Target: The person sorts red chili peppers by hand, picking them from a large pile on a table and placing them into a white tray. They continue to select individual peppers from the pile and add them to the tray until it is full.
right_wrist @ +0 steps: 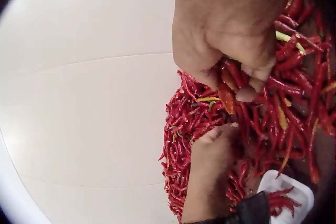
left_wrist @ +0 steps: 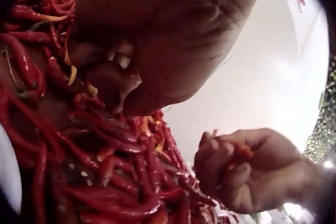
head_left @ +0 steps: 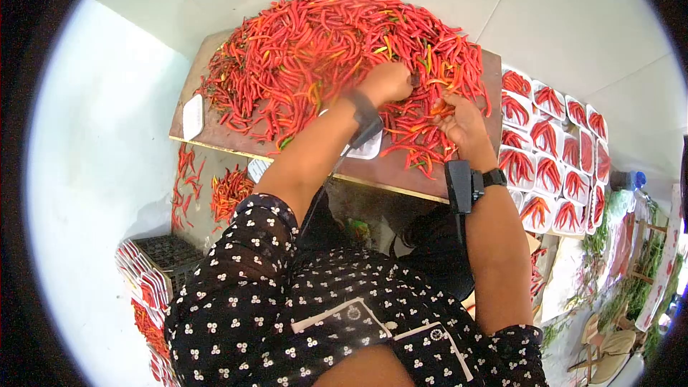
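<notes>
A large heap of red chillies (head_left: 308, 50), with some orange and green ones, covers the brown table (head_left: 423, 180). My left hand (head_left: 389, 82) reaches into the heap's near side with its fingers curled down among the chillies. I cannot tell whether its hidden fingertips grip any. To the right, my right hand (head_left: 462, 122) holds a few red-orange chillies (right_wrist: 228, 85) between curled fingers and thumb, just above loose chillies. Below my left wrist lies a white foam tray (right_wrist: 283, 179) with some red chillies in it, partly hidden by the forearm in the head view.
Another white tray (head_left: 193, 117) lies at the table's left edge. Wrapped trays of chillies (head_left: 548, 137) stand in rows at the right. A black crate (head_left: 168, 252) and more packed trays (head_left: 143, 272) are at lower left. Loose chillies (head_left: 229, 192) lie below the table.
</notes>
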Available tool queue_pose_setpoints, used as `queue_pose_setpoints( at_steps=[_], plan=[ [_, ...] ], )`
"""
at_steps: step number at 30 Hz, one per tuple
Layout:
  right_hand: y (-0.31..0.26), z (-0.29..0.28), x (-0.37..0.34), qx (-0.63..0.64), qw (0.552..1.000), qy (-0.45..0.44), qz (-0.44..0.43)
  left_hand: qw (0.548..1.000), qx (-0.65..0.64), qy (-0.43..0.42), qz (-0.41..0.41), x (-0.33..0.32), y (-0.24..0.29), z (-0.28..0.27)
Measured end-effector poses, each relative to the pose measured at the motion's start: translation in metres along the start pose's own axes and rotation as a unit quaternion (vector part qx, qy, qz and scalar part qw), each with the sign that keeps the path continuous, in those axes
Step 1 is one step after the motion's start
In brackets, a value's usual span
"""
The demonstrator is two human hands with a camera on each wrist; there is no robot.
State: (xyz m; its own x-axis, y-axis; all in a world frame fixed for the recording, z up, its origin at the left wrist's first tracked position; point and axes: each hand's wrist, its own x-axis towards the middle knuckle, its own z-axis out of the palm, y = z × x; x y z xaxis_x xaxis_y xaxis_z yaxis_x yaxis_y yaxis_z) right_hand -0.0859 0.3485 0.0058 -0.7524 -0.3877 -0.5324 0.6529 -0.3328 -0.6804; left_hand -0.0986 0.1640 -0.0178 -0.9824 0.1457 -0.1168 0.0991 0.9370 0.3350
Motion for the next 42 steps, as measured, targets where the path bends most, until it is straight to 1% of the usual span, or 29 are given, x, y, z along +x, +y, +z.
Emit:
queue_pose_setpoints(
  at_steps=[2, 5, 6, 8, 9, 11, 12, 14, 15, 16, 17, 18, 20, 21, 22, 23, 24, 25, 26, 27, 28, 30, 31, 33, 35, 36, 38, 40, 42],
  plan=[
    [0.001, 0.0, 0.003, 0.022, 0.999, 0.021, 0.017, 0.998, -0.028, 0.012, -0.061, 0.001, -0.003, 0.012],
    [0.001, -0.004, 0.004, 0.0, 1.0, 0.001, 0.022, 0.998, -0.027, -0.023, -0.055, 0.003, -0.001, 0.012],
    [0.001, -0.003, 0.004, 0.001, 1.0, 0.0, 0.022, 0.998, -0.026, -0.023, -0.056, 0.0, 0.0, 0.011],
    [-0.001, 0.005, -0.002, -0.005, 1.0, 0.016, 0.017, 0.995, -0.03, -0.054, -0.076, -0.004, -0.005, 0.015],
    [0.0, 0.004, -0.002, -0.004, 1.0, 0.016, 0.017, 0.995, -0.029, -0.054, -0.076, -0.004, -0.009, 0.018],
    [0.0, 0.003, -0.001, -0.011, 1.0, 0.019, 0.022, 0.998, -0.015, -0.047, -0.025, -0.002, -0.016, 0.023],
    [-0.004, -0.002, -0.001, -0.01, 0.999, 0.018, 0.026, 0.998, -0.016, -0.05, -0.028, 0.001, -0.015, 0.026],
    [-0.006, -0.001, -0.004, -0.018, 1.0, 0.005, 0.021, 0.999, -0.047, 0.007, 0.005, -0.003, -0.009, 0.013],
    [-0.006, -0.001, -0.003, -0.017, 1.0, 0.006, 0.021, 0.999, -0.047, 0.006, 0.005, -0.004, -0.006, 0.007],
    [-0.005, -0.002, -0.003, -0.021, 0.999, 0.007, 0.023, 0.979, -0.202, -0.035, -0.009, -0.008, 0.001, -0.004],
    [-0.005, 0.0, -0.003, -0.026, 0.999, 0.007, 0.025, 0.933, -0.351, -0.075, -0.025, -0.012, 0.007, -0.013],
    [-0.006, 0.002, -0.004, -0.026, 0.999, 0.006, 0.026, 0.933, -0.351, -0.074, -0.026, -0.015, 0.015, -0.02],
    [-0.009, 0.011, -0.009, -0.017, 0.999, -0.009, 0.028, 0.909, -0.408, -0.084, -0.018, -0.022, 0.036, -0.033],
    [-0.007, 0.009, -0.007, -0.017, 0.999, -0.009, 0.028, 0.907, -0.412, -0.084, -0.002, -0.026, 0.045, -0.041],
    [-0.003, 0.007, -0.003, -0.006, 0.999, -0.033, 0.019, 0.907, -0.412, -0.084, -0.001, -0.025, 0.042, -0.038],
    [-0.001, 0.004, -0.001, 0.005, 0.998, -0.057, 0.01, 0.92, -0.389, -0.058, 0.004, -0.021, 0.037, -0.031],
    [0.0, 0.0, 0.002, 0.005, 0.998, -0.057, 0.01, 0.931, -0.365, -0.032, 0.009, -0.017, 0.032, -0.026],
    [0.0, -0.002, 0.002, -0.001, 0.999, -0.032, 0.003, 0.931, -0.365, -0.033, 0.01, -0.013, 0.024, -0.02],
    [-0.001, -0.004, 0.002, -0.007, 1.0, -0.006, -0.004, 0.967, -0.251, -0.015, 0.026, -0.011, 0.014, -0.016],
    [-0.002, -0.005, 0.002, -0.007, 1.0, -0.005, -0.004, 0.99, -0.134, 0.003, 0.043, -0.01, 0.006, -0.011],
    [-0.003, -0.006, 0.001, -0.007, 1.0, 0.003, -0.003, 0.99, -0.135, 0.002, 0.043, -0.012, 0.001, -0.007],
    [-0.002, -0.007, 0.001, -0.008, 1.0, 0.011, -0.004, 0.999, -0.012, -0.019, -0.043, -0.015, -0.007, 0.0],
    [-0.002, -0.007, 0.002, -0.01, 1.0, 0.015, -0.001, 0.999, -0.012, -0.019, -0.043, -0.017, -0.007, 0.002],
    [-0.005, -0.013, 0.005, -0.012, 1.0, 0.018, 0.005, 0.991, -0.045, -0.01, -0.123, -0.019, -0.001, 0.007],
    [-0.003, -0.013, 0.006, -0.023, 1.0, -0.014, 0.002, 0.992, -0.023, -0.014, -0.122, -0.017, 0.001, 0.011],
    [-0.002, -0.012, 0.007, -0.023, 1.0, -0.014, 0.002, 0.993, -0.001, -0.017, -0.12, -0.016, 0.001, 0.012],
    [-0.002, -0.005, 0.005, -0.016, 1.0, 0.013, 0.006, 0.993, -0.015, -0.004, -0.113, -0.018, 0.004, 0.011],
    [-0.001, -0.007, 0.006, -0.023, 1.0, 0.001, 0.004, 0.994, -0.029, 0.009, -0.107, -0.018, 0.004, 0.007],
    [0.0, -0.01, 0.007, -0.029, 1.0, -0.011, 0.003, 0.997, -0.065, -0.008, -0.051, -0.015, 0.0, -0.002]
  ],
)
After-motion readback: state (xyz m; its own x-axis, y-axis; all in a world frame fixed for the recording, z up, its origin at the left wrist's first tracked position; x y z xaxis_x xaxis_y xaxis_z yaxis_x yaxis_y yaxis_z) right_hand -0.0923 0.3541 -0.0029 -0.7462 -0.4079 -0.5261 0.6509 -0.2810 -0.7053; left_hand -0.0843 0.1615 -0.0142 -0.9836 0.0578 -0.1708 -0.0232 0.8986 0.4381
